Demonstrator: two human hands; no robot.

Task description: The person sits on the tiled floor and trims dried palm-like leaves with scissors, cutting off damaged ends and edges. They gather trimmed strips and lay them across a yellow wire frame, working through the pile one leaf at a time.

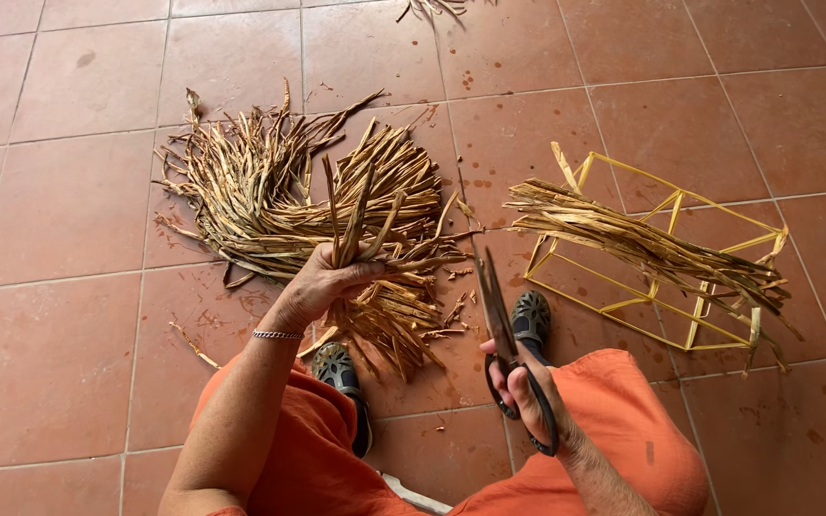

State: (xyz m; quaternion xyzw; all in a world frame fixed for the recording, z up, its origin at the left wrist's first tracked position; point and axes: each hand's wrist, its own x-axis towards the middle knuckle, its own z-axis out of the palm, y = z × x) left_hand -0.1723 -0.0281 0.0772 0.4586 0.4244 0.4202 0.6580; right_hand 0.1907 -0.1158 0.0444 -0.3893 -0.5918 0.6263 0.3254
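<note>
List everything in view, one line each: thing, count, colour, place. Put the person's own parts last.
Big pile of dried leaf strips: one, tan-brown, on the floor at upper left.
Held bunch of strips: one, tan-brown, upright in the left hand.
Scissors: one pair, dark handles, in the right hand, blades pointing up.
Wire frame: one, yellow, lying on the floor at right.
Bundle of strips: one, tan-brown, laid across the wire frame.
Loose scraps: several, brown, scattered near the feet.
Tiled floor: reddish-brown, throughout.
Shoes: two, dark, bottom centre.
Clothing: orange, over the knees.
Bracelet: one, silver, left wrist.
Left hand: gripping the held bunch.
Right hand: fingers through the scissor handles.
</note>
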